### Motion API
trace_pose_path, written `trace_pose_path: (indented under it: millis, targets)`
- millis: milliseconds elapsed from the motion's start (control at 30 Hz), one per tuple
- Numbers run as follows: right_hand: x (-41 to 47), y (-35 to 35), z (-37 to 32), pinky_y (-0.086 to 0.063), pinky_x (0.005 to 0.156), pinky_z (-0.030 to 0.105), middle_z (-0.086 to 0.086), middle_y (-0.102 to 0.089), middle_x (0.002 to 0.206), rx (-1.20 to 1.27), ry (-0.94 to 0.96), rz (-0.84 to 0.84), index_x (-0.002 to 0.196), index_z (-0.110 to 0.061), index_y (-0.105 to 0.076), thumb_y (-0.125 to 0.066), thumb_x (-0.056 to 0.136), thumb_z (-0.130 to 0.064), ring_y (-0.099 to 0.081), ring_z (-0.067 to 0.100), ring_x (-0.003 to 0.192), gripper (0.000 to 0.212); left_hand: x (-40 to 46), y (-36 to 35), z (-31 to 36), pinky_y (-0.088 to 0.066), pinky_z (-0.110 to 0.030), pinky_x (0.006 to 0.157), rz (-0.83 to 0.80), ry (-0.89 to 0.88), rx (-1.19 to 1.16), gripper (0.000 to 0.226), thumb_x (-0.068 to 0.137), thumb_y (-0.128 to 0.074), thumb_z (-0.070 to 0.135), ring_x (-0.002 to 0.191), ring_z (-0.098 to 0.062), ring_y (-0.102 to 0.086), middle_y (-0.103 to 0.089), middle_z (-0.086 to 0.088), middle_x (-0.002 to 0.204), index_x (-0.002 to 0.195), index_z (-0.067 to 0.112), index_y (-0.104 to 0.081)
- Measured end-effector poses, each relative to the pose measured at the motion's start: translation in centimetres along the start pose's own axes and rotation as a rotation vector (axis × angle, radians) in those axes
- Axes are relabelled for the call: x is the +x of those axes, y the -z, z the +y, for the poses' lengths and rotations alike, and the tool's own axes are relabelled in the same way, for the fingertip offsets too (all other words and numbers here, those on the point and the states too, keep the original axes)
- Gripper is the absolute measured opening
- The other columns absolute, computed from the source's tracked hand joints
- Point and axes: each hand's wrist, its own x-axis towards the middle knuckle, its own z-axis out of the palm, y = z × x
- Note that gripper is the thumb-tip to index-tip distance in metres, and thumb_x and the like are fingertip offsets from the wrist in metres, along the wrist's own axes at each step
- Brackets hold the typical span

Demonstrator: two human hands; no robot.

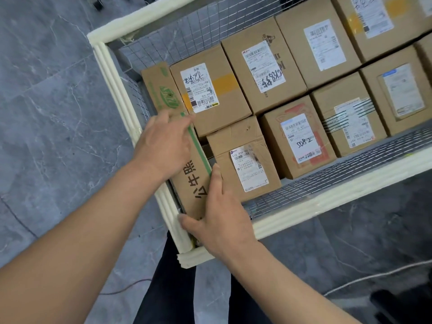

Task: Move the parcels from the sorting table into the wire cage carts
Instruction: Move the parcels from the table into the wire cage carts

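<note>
Grey marble-pattern floor [46, 113] at far left. Next, the wire mesh cage cart with cream foam-padded rim [112, 90].

Left hand [163, 146] lies flat, fingers straight, pressing the top face of a long narrow brown cardboard parcel with a green stripe and black printed characters [194, 183]. The parcel stands on edge just inside the cart's left wall, its long axis running along that wall, away from the person.

Right hand [217, 211] grips the parcel's near end, thumb curled round the end, fingers along the right face.

Right of it: brown cardboard boxes with white shipping labels [247, 160], packed touching in rows.

Judgement: the parcel is wedged between wall and boxes and not yet seated; the push goes straight down, both hands directly above it, the left nearer mid-length.
</note>
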Motion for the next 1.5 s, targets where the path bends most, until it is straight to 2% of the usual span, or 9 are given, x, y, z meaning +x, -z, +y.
trace_pose_path:
  millis: [100, 300, 467, 800, 1033, 1200, 1300, 1400, 1500]
  targets:
    - [0.0, -0.5, -0.2, -0.052, 0.092, 0.044, 0.008, -0.038, 0.147, -0.072, -0.017, 0.082, 0.161, -0.022, 0.014, -0.076, 0.082, -0.056, -0.053, 0.030, 0.123, 0.124, 0.0, 0.5, 0.1, -0.037, -0.046, 0.112, -0.040, -0.018, 0.018, 0.057, 0.096, -0.057, 0.015, 0.133, -0.037, -0.040, -0.045, -0.011, 0.143, 0.148, 0.036, -0.051]
    - [0.3, -0.1, -0.7, -0.052, 0.083, 0.042, 0.010, -0.043, 0.141, -0.135, -0.047, 0.083, 0.160, -0.015, 0.009, -0.076, 0.084, -0.050, -0.057, 0.031, 0.116, 0.120, 0.3, 1.0, 0.4, -0.036, -0.045, 0.118, -0.108, -0.036, -0.074, 0.063, 0.088, -0.065, 0.014, 0.136, -0.033, -0.040, -0.042, -0.008, 0.140, 0.146, 0.035, -0.055]
    - [0.6, 0.3, -0.4, -0.051, 0.090, 0.041, 0.011, -0.042, 0.142, -0.144, -0.062, 0.108, 0.161, -0.010, 0.003, -0.080, 0.083, -0.045, -0.052, 0.030, 0.124, 0.119, 0.1, 1.1, 0.2, -0.029, -0.037, 0.120, -0.145, -0.068, -0.095, 0.074, 0.086, -0.074, 0.015, 0.140, -0.028, -0.033, -0.037, -0.005, 0.143, 0.152, 0.034, -0.048]
    - [0.8, -0.6, -0.9, -0.055, 0.090, 0.045, 0.013, -0.042, 0.143, -0.209, -0.086, 0.134, 0.158, -0.010, 0.000, -0.081, 0.084, -0.043, -0.054, 0.033, 0.123, 0.114, 0.5, 0.9, -1.9, -0.025, -0.039, 0.124, -0.232, -0.106, -0.106, 0.085, 0.083, -0.085, 0.027, 0.144, -0.024, -0.030, -0.033, -0.001, 0.147, 0.156, 0.037, -0.042]
    - [2.9, -1.6, 0.6, -0.046, 0.077, 0.036, 0.011, -0.042, 0.137, -0.097, -0.106, 0.067, 0.157, -0.013, -0.003, -0.085, 0.081, -0.039, -0.058, 0.032, 0.114, 0.115, 1.6, -0.2, -1.5, -0.035, -0.044, 0.117, -0.243, -0.176, 0.061, 0.088, 0.081, -0.086, 0.036, 0.140, -0.025, -0.031, -0.035, -0.002, 0.147, 0.155, 0.040, -0.039]
    - [3.8, -2.1, 1.1, -0.056, 0.085, 0.042, 0.013, -0.039, 0.134, -0.100, -0.122, 0.005, 0.154, -0.013, -0.005, -0.089, 0.079, -0.031, -0.060, 0.035, 0.109, 0.114, 1.7, -0.9, -1.3, -0.037, -0.046, 0.115, -0.266, -0.185, 0.160, 0.089, 0.083, -0.084, 0.039, 0.139, -0.028, -0.032, -0.033, -0.006, 0.149, 0.157, 0.041, -0.035]
    - [4.8, -2.2, 0.7, -0.058, 0.083, 0.042, 0.016, -0.043, 0.129, -0.139, -0.115, -0.014, 0.149, -0.010, -0.013, -0.086, 0.083, -0.022, -0.064, 0.034, 0.101, 0.100, 2.1, -0.8, -1.3, -0.038, -0.047, 0.116, -0.298, -0.194, 0.205, 0.090, 0.083, -0.084, 0.039, 0.141, -0.030, -0.032, -0.032, -0.007, 0.152, 0.158, 0.038, -0.034]
    - [5.8, -1.4, 0.9, -0.050, 0.073, 0.037, 0.015, -0.047, 0.124, -0.117, -0.128, -0.049, 0.142, -0.012, -0.022, -0.075, 0.093, -0.014, -0.064, 0.031, 0.096, 0.072, 2.3, -1.3, -1.1, -0.039, -0.049, 0.116, -0.324, -0.212, 0.274, 0.090, 0.086, -0.080, 0.041, 0.145, -0.031, -0.029, -0.026, -0.008, 0.158, 0.160, 0.034, -0.029]
    - [6.4, -1.1, 1.4, -0.046, 0.072, 0.036, 0.017, -0.050, 0.124, -0.109, -0.133, -0.068, 0.142, -0.012, -0.026, -0.067, 0.097, -0.009, -0.062, 0.029, 0.094, 0.060, 2.6, -2.5, -1.1, -0.035, -0.053, 0.119, -0.350, -0.234, 0.340, 0.090, 0.091, -0.074, 0.043, 0.152, -0.035, -0.020, -0.012, -0.012, 0.166, 0.162, 0.029, -0.021]
